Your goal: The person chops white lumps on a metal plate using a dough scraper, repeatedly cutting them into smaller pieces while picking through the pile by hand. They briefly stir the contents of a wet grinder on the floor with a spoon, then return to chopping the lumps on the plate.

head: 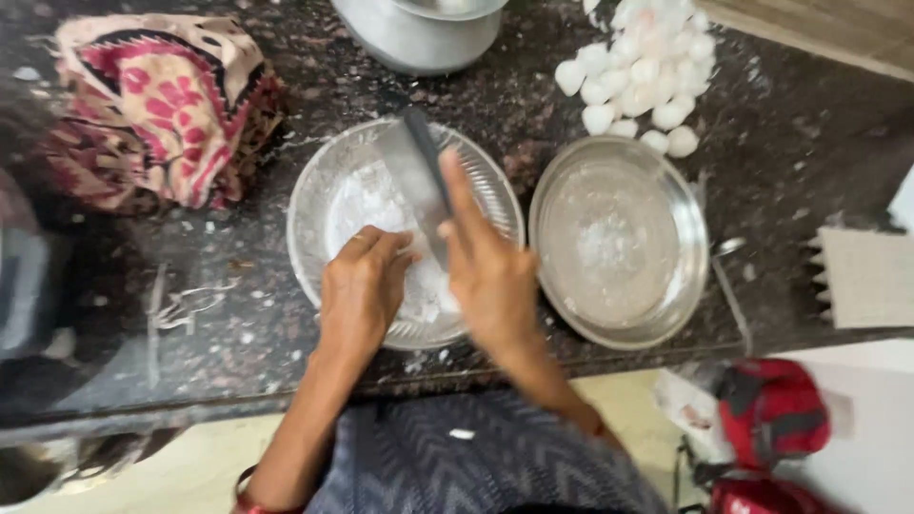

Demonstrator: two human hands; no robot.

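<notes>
Chopping looks to be the step: our right hand (490, 276) grips the knife (416, 176), forefinger along its spine, while our left hand (360, 286) curls over the white piece (419, 290) in the plate (314, 190). Next cut needs the blade clear of those left fingertips.

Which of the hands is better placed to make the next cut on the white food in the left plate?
The right hand, probably: it holds the knife with its blade over the left steel plate. The left hand rests curled on the white food, seemingly steadying it.
</notes>
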